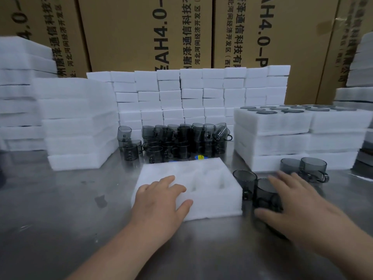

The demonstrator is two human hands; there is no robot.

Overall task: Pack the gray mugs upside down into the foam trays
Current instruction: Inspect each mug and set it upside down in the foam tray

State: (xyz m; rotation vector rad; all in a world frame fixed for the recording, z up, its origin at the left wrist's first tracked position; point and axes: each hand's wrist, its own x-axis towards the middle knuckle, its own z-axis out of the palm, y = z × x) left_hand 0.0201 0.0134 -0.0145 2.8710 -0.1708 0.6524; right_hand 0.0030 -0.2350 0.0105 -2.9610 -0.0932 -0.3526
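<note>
The left hand (161, 201) lies on the near corner of a foam tray (212, 199), fingers straight on the top and thumb against the front wall, so it steadies the tray on the metal table (60, 209). The pockets I can see in the tray hold nothing. The right hand (294, 205), well apart from the left, is spread around the nearest mug (264, 188) — thumb on the near side, fingers on the far side. The hand is blurred, so I cannot tell whether it pinches the glass or only reaches for it. A second mug (244, 179) stands just beside this one, between it and the tray. The danger, I think, is here. A quick grab may knock the second mug over or push it against the tray, and smooth glass can slip while the wrist turns it. A handle that misses its place in the pocket would also leave the mug crooked. Both mugs stand upright, long axis vertical, mouth up, so each needs a half turn before it goes in. Beyond the right hand's fingers two more mugs (313, 165) wait, also mouth up. Beyond the left hand stands a crowd of mugs (177, 142), and beyond the right hand is a stack of filled trays (282, 126) — on top, dark round bottoms face up.
</note>
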